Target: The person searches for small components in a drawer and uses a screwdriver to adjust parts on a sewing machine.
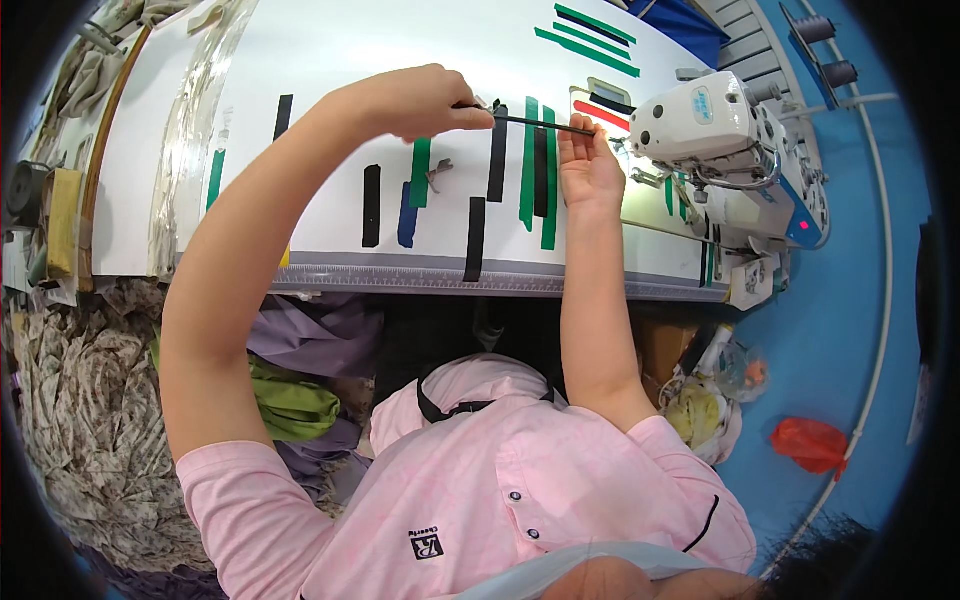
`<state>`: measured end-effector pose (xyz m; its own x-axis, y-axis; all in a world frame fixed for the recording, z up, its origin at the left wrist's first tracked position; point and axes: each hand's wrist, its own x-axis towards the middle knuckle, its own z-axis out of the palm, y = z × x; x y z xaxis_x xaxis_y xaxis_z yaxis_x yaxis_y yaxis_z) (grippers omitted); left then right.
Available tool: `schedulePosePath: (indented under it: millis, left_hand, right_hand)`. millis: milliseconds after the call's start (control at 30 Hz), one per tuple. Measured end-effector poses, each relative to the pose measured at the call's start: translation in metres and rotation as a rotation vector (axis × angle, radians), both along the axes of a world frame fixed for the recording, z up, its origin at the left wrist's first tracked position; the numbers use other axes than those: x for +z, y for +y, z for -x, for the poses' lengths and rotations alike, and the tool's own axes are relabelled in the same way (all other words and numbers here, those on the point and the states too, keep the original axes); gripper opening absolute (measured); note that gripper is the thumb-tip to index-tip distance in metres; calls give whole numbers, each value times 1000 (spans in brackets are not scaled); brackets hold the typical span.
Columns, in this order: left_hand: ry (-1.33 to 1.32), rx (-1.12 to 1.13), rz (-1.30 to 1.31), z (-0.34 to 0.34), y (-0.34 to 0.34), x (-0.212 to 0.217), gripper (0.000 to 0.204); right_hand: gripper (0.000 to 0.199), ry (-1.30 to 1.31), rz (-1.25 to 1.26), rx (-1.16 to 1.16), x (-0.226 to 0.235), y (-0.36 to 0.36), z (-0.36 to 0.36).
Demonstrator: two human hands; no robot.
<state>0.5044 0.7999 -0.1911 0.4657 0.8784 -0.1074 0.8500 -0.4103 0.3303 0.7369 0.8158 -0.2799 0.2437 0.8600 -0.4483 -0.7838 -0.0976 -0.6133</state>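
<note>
My left hand (425, 103) is closed, palm down, round one end of a thin black rod (540, 123) above the white table. I cannot make out whether the rod is a tool or a stiff strip. At its other end, the bent fingers of my right hand (592, 168) close on the tip, palm turned up. The rod runs almost level between both hands, just left of a white sewing machine (690, 118) with a lit needle area. Beneath my left hand, a small grey metal piece (440, 173) lies on the table beside a green tape strip (421, 185).
Several green, black and blue tape strips mark the white tabletop (320, 215). A ruler strip (400, 277) runs along its front edge. Patterned cloth (90, 420) is heaped at the left. A red bag (808, 444) lies on the blue floor at the right.
</note>
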Motion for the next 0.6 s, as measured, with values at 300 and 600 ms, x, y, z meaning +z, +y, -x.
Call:
schedulePosePath:
  millis: [300,600]
  left_hand:
    - [260,-161,-715,8,-11,-51,28]
    - [-16,33,143,7,10,-8,41]
  right_hand:
    - [20,-44,-55,1,5,-4,7]
    - [19,1,-28,-7,3,-1,2]
